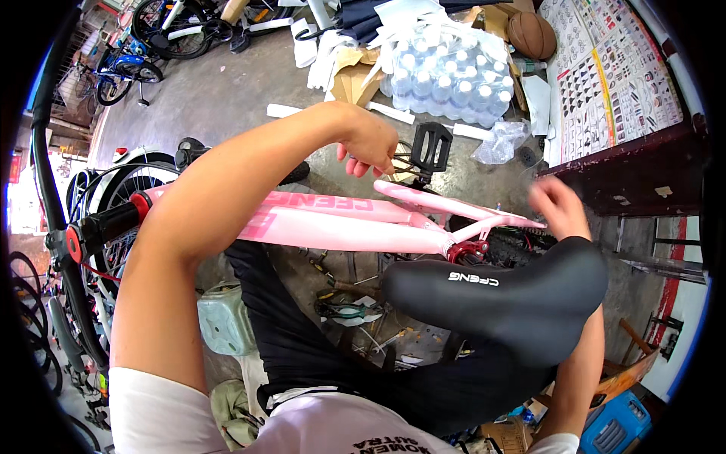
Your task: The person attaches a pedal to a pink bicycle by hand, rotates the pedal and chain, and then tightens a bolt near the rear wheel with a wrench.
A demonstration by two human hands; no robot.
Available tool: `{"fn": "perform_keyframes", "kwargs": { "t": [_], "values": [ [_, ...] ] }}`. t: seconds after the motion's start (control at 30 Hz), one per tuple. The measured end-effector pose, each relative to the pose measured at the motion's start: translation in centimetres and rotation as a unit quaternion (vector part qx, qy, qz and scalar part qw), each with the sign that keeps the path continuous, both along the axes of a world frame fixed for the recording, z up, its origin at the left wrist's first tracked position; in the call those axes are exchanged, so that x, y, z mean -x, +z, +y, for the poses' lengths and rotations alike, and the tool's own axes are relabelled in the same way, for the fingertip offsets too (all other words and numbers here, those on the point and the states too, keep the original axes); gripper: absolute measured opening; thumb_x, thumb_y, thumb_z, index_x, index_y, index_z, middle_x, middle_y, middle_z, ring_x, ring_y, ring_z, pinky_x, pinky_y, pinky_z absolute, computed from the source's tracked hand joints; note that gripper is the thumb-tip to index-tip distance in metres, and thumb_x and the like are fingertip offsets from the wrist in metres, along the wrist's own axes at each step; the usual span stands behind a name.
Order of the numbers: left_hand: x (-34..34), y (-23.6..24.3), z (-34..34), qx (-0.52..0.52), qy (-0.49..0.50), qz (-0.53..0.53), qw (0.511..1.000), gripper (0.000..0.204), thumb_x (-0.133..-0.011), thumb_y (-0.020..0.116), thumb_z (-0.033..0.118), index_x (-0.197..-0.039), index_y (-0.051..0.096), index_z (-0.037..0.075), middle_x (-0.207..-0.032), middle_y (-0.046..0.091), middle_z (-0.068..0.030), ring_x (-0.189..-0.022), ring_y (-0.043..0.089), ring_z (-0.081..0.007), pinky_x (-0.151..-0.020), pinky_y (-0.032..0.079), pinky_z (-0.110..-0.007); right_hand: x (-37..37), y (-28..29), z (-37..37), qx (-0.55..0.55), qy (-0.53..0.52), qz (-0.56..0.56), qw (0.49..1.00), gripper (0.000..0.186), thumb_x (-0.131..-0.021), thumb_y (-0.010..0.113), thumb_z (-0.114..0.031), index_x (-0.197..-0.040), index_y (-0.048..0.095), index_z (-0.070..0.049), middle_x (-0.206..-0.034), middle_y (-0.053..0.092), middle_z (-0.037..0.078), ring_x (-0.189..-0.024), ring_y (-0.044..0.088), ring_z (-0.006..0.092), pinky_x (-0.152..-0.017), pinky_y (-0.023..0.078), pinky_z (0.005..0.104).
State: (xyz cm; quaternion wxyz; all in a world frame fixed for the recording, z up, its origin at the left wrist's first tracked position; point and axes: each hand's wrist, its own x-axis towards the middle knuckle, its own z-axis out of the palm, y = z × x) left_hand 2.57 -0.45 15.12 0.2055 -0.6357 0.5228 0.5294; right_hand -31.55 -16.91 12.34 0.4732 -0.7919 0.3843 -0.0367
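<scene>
A pink bicycle frame (340, 231) stretches across in front of me, its handlebar (72, 250) at the left and its wide black saddle (491, 295) at the lower right. My left arm reaches over the frame. My left hand (370, 144) is closed, fingertips curled beside thin dark cable loops (403, 157) and a black pedal (432, 147); whatever is in the fingers is hidden. Beyond the saddle, my right hand (560, 208) hovers by the rear end of the frame, above the rear tyre (522, 246). Motion blurs its fingers, and the saddle covers part of that forearm.
Wrapped water bottles (454, 83) and a basketball (532, 35) lie at the back. A dark cabinet (628, 170) stands right. Tools (344, 306) litter the floor beneath the frame; a pale green stool (225, 318) is left, a blue case (616, 424) lower right. Other bicycles (128, 68) stand far left.
</scene>
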Motion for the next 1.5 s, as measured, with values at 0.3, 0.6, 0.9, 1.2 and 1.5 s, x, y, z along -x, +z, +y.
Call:
{"fn": "perform_keyframes", "kwargs": {
  "t": [0.3, 0.6, 0.9, 1.2, 1.5],
  "values": [
    [0.8, 1.0, -0.9, 0.0, -0.002, -0.001, 1.0, 0.043, -0.101, 0.051, 0.038, -0.108, 0.069, 0.0, -0.09, 0.074, -0.0125, -0.08, 0.073, -0.0216, -0.069, 0.058, -0.036, -13.2, -8.1, 6.4, -0.246, -0.082, -0.057, 0.964, 0.068, -0.087, 0.075, -0.05, -0.131, 0.053, -0.003, -0.112, 0.065, 0.012, -0.101, 0.062, 0.0201, -0.085, 0.05, 0.0349],
    [0.4, 0.8, -1.0, -0.013, 0.001, -0.008, 1.0, 0.041, -0.098, 0.055, 0.042, -0.102, 0.068, 0.003, -0.087, 0.072, -0.0086, -0.078, 0.071, -0.0204, -0.071, 0.057, -0.038, -14.2, -9.9, 5.5, -0.037, -0.1, -0.1, 0.989, 0.042, -0.084, 0.079, -0.044, -0.082, 0.059, -0.008, -0.073, 0.06, 0.001, -0.064, 0.055, 0.0082, -0.055, 0.043, 0.0257],
    [0.2, 0.5, -0.8, -0.015, -0.007, -0.012, 1.0, 0.046, -0.1, 0.053, 0.042, -0.104, 0.07, 0.0, -0.084, 0.073, -0.0116, -0.079, 0.072, -0.0214, -0.071, 0.058, -0.039, -12.6, -7.3, 3.2, -0.183, 0.023, -0.084, 0.979, 0.035, -0.09, 0.074, -0.035, -0.074, 0.057, -0.009, -0.068, 0.054, -0.001, -0.06, 0.051, 0.0056, -0.055, 0.042, 0.0243],
    [0.5, 0.6, -0.7, -0.007, -0.008, -0.01, 1.0, 0.045, -0.101, 0.051, 0.042, -0.105, 0.07, 0.0, -0.085, 0.073, -0.0123, -0.08, 0.073, -0.0215, -0.069, 0.058, -0.038, -14.1, -5.3, 3.2, -0.105, 0.061, -0.023, 0.992, 0.021, -0.087, 0.068, -0.028, -0.082, 0.064, -0.007, -0.069, 0.054, -0.004, -0.059, 0.048, 0.0069, -0.054, 0.039, 0.0249],
    [0.6, 0.8, -1.1, 0.001, -0.027, -0.014, 1.0, 0.043, -0.1, 0.051, 0.041, -0.105, 0.071, 0.002, -0.085, 0.073, -0.0106, -0.079, 0.072, -0.0208, -0.069, 0.057, -0.037, -10.4, -9.8, 0.9, -0.145, 0.012, 0.062, 0.987, 0.014, -0.087, 0.067, -0.021, -0.084, 0.07, -0.008, -0.073, 0.061, 0.0, -0.061, 0.051, 0.0086, -0.058, 0.042, 0.0242]
  ]
}}
